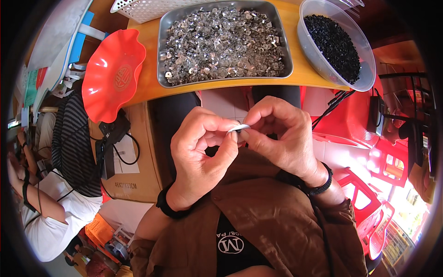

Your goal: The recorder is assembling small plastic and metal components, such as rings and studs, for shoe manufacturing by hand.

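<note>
Between my two hands, in front of my chest, is a small white piece [238,128] with something dark at its underside; its exact kind is too small to make out. My left hand [203,150] pinches its left end between thumb and fingers. The thumb and forefinger of my right hand [281,138] close on its right end. Beyond the hands, a grey metal tray [224,82] on the table holds many small shiny metal and clear pieces. To its right, a clear plastic bowl [370,76] is heaped with small black parts [332,46].
A wavy-edged red dish [104,69] overhangs the table [147,83] at the left. Below it stand a cardboard box [138,184] and a black adapter with cable [115,131]. A white perforated basket [147,8] sits behind. Another person [69,212] is at left; red chairs [364,198] are at right.
</note>
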{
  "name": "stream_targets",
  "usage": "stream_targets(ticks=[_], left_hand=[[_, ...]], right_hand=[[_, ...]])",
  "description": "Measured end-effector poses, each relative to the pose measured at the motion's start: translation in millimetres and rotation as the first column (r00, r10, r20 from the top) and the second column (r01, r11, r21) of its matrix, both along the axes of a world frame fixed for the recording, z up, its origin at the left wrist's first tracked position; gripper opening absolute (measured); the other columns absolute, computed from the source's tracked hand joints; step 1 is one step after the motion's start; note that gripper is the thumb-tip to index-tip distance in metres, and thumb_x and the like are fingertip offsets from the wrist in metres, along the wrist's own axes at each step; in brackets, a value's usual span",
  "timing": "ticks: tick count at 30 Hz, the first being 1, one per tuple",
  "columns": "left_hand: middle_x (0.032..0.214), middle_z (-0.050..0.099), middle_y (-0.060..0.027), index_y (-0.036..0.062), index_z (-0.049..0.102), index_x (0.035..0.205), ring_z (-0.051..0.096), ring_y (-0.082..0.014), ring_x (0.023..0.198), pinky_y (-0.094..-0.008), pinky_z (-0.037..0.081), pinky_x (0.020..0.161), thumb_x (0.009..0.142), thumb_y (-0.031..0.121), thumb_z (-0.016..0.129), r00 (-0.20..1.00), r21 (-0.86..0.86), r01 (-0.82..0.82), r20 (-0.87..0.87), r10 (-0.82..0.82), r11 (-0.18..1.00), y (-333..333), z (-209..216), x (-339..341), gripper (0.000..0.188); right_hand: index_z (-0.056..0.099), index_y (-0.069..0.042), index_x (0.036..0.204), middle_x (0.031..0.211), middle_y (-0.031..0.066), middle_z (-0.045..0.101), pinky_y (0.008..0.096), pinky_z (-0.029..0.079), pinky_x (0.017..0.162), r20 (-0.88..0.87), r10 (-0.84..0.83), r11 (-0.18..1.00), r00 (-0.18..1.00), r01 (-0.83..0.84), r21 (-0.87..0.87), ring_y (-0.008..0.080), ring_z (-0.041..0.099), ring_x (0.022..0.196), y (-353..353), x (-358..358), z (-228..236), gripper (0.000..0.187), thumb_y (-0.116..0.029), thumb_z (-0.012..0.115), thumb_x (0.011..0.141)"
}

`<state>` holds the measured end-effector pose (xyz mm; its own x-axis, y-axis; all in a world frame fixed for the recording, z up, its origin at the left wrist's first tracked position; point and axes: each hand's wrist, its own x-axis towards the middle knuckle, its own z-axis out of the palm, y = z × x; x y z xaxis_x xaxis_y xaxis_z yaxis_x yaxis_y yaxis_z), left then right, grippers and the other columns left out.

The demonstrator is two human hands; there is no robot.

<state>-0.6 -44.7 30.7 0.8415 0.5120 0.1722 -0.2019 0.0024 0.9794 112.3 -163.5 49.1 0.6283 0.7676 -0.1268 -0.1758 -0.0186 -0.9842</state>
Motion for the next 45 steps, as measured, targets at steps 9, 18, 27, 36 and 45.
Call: stream_targets(ticks=[9, 18, 27, 36, 45], left_hand=[[0.084, 0.055, -0.0052, -0.0023, 0.049, 0.085, 0.063, -0.0109, 0.073, -0.0228, 0.056, 0.062, 0.077, -0.014, 0.058, 0.991, -0.067, -0.087, -0.111, 0.080, 0.994, -2.2, -1.4, 9.4, 0.016], [0.097, 0.054, -0.0077, -0.0036, 0.055, 0.098, 0.064, -0.0141, 0.084, -0.0261, 0.057, 0.073, 0.084, -0.011, 0.056, 0.999, -0.090, -0.005, -0.040, 0.002, 0.996, -1.5, -0.7, 2.6, 0.016], [0.095, 0.054, -0.0071, -0.0032, 0.057, 0.097, 0.064, -0.0135, 0.082, -0.0236, 0.056, 0.069, 0.078, -0.016, 0.059, 0.997, 0.013, -0.075, -0.004, 0.076, 0.997, -4.2, -1.4, 1.6, 0.023], [0.084, 0.055, -0.0053, -0.0001, 0.063, 0.091, 0.061, -0.0105, 0.070, -0.0220, 0.055, 0.061, 0.070, -0.016, 0.067, 0.987, 0.262, -0.141, -0.034, 0.155, 0.955, -7.9, 3.4, 5.0, 0.027], [0.082, 0.057, -0.0060, 0.0003, 0.064, 0.088, 0.063, -0.0121, 0.070, -0.0228, 0.055, 0.058, 0.069, -0.014, 0.069, 0.992, 0.339, -0.122, 0.002, 0.129, 0.933, -3.1, 1.4, 6.4, 0.024]], right_hand=[[0.058, 0.001, 0.082, 0.077, 0.0056, 0.063, 0.0226, 0.052, 0.059, 0.133, -0.010, 0.999, 0.991, 0.016, -0.040, 0.0095, 0.064, 0.068, 4.8, -1.7, -9.8, 0.010, 0.003, 0.067, 0.077], [0.063, 0.000, 0.086, 0.082, 0.0077, 0.062, 0.0242, 0.052, 0.059, 0.321, -0.093, 0.996, 0.942, 0.088, 0.028, 0.0134, 0.064, 0.069, 6.3, 4.6, -19.9, 0.013, 0.004, 0.067, 0.074], [0.064, -0.003, 0.085, 0.082, 0.0070, 0.061, 0.0253, 0.051, 0.057, 0.485, -0.098, 0.995, 0.869, 0.082, 0.054, 0.0162, 0.063, 0.066, 7.7, -0.8, -8.6, 0.017, 0.004, 0.070, 0.070], [0.061, 0.000, 0.087, 0.085, 0.0092, 0.060, 0.0237, 0.052, 0.056, 0.743, -0.137, 0.990, 0.656, 0.125, 0.072, 0.0137, 0.061, 0.065, 5.9, -2.8, -5.9, 0.024, 0.005, 0.067, 0.065], [0.060, 0.000, 0.078, 0.076, 0.0068, 0.058, 0.0223, 0.050, 0.052, 0.731, -0.130, 0.989, 0.670, 0.141, 0.047, 0.0117, 0.059, 0.059, 5.5, -0.2, -8.0, 0.017, 0.004, 0.065, 0.062]])
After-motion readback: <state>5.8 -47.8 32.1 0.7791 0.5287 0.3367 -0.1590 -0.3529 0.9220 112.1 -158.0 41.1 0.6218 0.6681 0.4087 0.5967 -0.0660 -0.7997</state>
